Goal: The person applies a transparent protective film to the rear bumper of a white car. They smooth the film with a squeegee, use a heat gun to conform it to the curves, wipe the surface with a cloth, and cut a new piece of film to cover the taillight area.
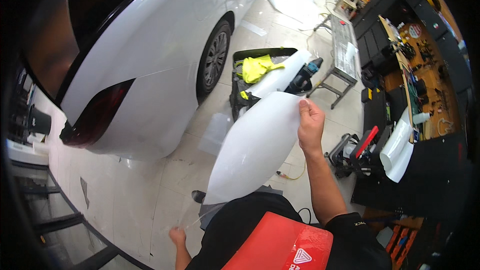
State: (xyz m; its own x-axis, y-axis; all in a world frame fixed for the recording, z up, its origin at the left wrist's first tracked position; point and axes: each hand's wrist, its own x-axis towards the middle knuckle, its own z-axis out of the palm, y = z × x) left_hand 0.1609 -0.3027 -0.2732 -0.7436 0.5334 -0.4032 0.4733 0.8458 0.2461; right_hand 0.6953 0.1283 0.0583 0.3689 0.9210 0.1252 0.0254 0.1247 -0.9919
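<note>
A white glossy sheet of film [257, 145] hangs in front of me, curved and wide. My right hand [311, 124] is closed, thumb against fingers, pinching its upper right corner. Low on the left, my left hand [178, 236] is closed too. A thin see-through film [200, 218] stretches from near the sheet's lower end to that hand. Only part of the left hand's fingers shows. The sheet hides part of the floor and my body behind it. Left of the sheet stands a white car [150, 75], apart from both hands.
Beyond the sheet sits a black open bin [265, 52] with a yellow-green cloth [257, 68] and a white roll. A metal step bench [345, 50] stands farther right. Along the right runs a cluttered workbench [425, 70]. A red flat panel [282, 242] covers the lower middle.
</note>
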